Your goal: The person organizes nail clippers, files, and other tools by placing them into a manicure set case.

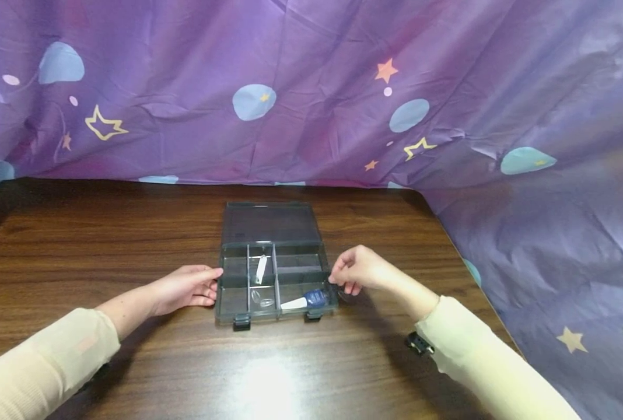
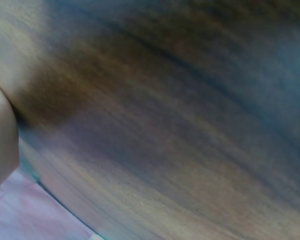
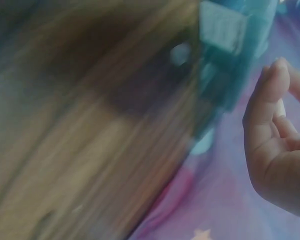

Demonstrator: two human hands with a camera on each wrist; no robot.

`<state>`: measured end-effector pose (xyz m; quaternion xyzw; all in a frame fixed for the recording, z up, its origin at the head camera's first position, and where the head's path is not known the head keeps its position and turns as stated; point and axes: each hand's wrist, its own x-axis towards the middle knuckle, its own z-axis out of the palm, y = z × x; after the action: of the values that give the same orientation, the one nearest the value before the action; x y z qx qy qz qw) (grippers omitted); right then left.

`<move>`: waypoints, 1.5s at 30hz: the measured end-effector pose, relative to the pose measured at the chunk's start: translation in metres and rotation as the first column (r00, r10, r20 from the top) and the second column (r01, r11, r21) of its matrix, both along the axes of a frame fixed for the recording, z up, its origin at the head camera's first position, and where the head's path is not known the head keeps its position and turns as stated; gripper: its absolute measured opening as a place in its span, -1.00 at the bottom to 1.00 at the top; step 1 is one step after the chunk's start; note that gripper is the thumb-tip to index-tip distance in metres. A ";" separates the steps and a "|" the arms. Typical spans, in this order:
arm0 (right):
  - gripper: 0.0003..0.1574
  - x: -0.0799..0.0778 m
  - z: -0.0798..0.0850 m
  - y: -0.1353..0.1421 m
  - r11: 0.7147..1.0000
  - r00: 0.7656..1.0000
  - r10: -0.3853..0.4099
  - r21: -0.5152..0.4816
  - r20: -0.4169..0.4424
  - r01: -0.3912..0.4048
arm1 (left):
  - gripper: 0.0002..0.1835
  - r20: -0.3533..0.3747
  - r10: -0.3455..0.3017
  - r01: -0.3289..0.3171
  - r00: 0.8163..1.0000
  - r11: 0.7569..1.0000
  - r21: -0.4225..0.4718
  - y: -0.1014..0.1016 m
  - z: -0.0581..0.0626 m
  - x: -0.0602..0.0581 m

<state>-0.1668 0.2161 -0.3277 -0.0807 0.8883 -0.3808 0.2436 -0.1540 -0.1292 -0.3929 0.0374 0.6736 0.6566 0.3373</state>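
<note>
A grey see-through compartment box (image 1: pixel 263 280) lies on the table with its lid (image 1: pixel 269 221) folded back, away from me. At its left edge, my left hand (image 1: pixel 191 286) grips the side with thumb and curled fingers. Beside the right edge is my right hand (image 1: pixel 361 269), its fingers bent and thumb tip meeting the index finger; whether something thin or clear is between them is unclear. Inside lie a slim white piece resembling a nail clipper (image 1: pixel 261 269), small clear oval pieces (image 1: pixel 261 299), and a dark-blue nail polish bottle (image 1: pixel 315 298) with a long white cap.
The brown wooden table (image 1: pixel 107 233) carries the box. A purple curtain (image 1: pixel 185 116) with stars and planets hangs behind it and along the right side. Two dark latches (image 1: pixel 242 322) stick out from the box's near side.
</note>
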 end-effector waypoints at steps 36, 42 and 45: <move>-0.86 -0.001 -0.024 0.032 0.995 0.985 -0.085 -0.035 0.151 0.092 | -0.80 0.008 -0.008 0.008 1.000 1.000 -0.011 -0.001 0.001 0.001; -0.89 -0.004 -0.013 0.032 0.987 0.974 -0.082 -0.120 0.209 0.109 | -0.80 0.009 0.000 0.000 1.000 1.000 -0.008 -0.001 0.001 0.001; -0.91 -0.006 -0.008 0.028 0.983 0.973 -0.072 -0.151 0.219 0.106 | -0.80 0.008 0.001 -0.001 1.000 1.000 -0.009 -0.002 0.001 0.001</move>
<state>-0.1724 0.2442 -0.3355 -0.0190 0.8262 -0.4686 0.3123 -0.1526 -0.1310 -0.3922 0.0327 0.6750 0.6541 0.3398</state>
